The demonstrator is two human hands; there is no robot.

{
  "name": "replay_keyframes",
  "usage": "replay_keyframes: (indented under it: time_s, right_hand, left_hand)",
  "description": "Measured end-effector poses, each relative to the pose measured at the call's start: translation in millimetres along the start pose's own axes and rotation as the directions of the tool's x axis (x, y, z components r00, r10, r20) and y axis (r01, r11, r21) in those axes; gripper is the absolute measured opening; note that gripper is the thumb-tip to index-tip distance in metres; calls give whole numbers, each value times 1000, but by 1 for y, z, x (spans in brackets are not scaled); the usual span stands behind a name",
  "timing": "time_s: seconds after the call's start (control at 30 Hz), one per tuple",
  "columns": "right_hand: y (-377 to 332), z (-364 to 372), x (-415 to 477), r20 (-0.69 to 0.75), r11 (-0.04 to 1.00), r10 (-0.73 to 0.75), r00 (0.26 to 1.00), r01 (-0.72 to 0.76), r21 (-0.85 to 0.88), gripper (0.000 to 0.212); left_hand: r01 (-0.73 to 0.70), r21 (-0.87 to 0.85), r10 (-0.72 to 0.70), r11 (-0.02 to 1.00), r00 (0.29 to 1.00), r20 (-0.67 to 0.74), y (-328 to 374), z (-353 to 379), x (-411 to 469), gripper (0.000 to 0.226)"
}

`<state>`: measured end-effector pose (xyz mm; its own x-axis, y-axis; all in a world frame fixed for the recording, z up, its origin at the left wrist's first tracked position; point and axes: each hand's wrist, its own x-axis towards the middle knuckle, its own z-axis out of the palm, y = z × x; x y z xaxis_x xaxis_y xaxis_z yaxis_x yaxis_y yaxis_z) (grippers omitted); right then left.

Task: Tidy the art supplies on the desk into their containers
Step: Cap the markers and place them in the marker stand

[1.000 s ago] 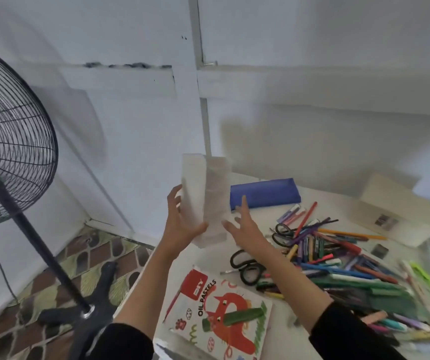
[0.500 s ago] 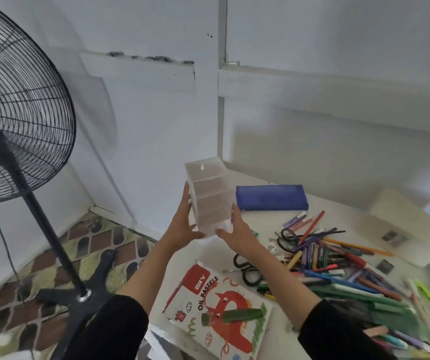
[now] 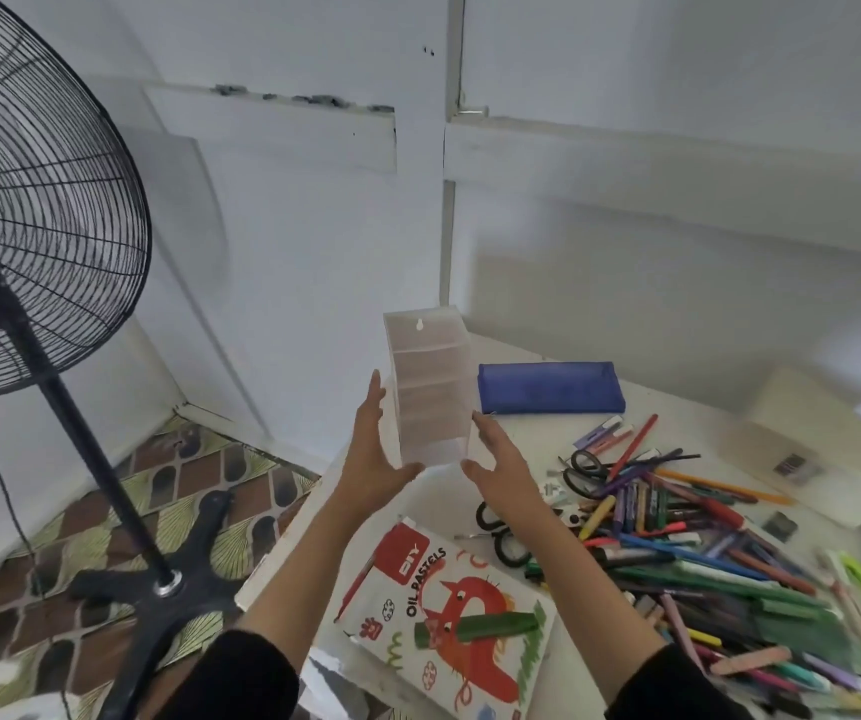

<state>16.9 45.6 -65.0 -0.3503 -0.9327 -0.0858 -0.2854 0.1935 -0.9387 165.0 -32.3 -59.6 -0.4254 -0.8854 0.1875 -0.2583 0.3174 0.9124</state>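
Observation:
A translucent white organizer (image 3: 431, 397) with several open compartments stands tilted just above the desk's (image 3: 436, 498) far left corner. My left hand (image 3: 371, 459) presses its left side with straight fingers, thumb under the bottom edge. My right hand (image 3: 503, 472) presses the right side the same way. A heap of pens, markers and crayons (image 3: 703, 537) lies to the right. Black scissors (image 3: 503, 537) lie beside my right forearm. A blue pencil case (image 3: 550, 388) lies behind the heap.
An oil pastels box (image 3: 449, 621) with a green marker (image 3: 480, 627) on it sits at the near left desk edge. A cream box (image 3: 807, 449) lies at the far right. A black standing fan (image 3: 28, 226) stands on the floor at left, walls close behind.
The organizer has turned so its compartments face me and has come lower toward the desk. Both hands slid down to its lower sides.

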Motion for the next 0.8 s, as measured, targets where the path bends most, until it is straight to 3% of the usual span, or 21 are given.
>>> replay_keyframes:
  time_s: [0.1, 0.17, 0.2, 0.3, 0.37, 0.57, 0.8]
  right_hand:
    - [2, -12, -4, -155, 1000, 7, 988, -2, 29, 43]
    - [2, -24, -6, -231, 999, 0, 973, 12, 51, 38]
    - [3, -30, -7, -264, 998, 2, 965, 14, 59, 37]
    - [5, -49, -12, -366, 995, 49, 929, -12, 102, 37]
    - [7, -62, -20, -413, 992, 82, 907, -33, 124, 35]
    - [26, -103, -34, -515, 982, 174, 839, -109, 155, 28]
    - [36, -160, -16, -398, 923, 184, 899, -297, -244, 22]
  left_hand:
    - [97, -8, -91, 995, 905, -415, -6, 20, -22, 77]
    - [36, 29, -15, 999, 849, -528, -6, 35, -33, 54]
    - [-44, 73, 75, 996, 851, -520, -6, 41, -36, 45]
    - [-286, 165, 327, 944, 879, -346, -6, 61, -38, 26]
    - [-342, 159, 371, 926, 901, -227, -2, 77, -33, 23]
    - [-359, 83, 355, 929, 933, 61, 26, 127, -11, 22]
    - [-213, 275, 118, 938, 939, 323, 49, 172, 53, 21]
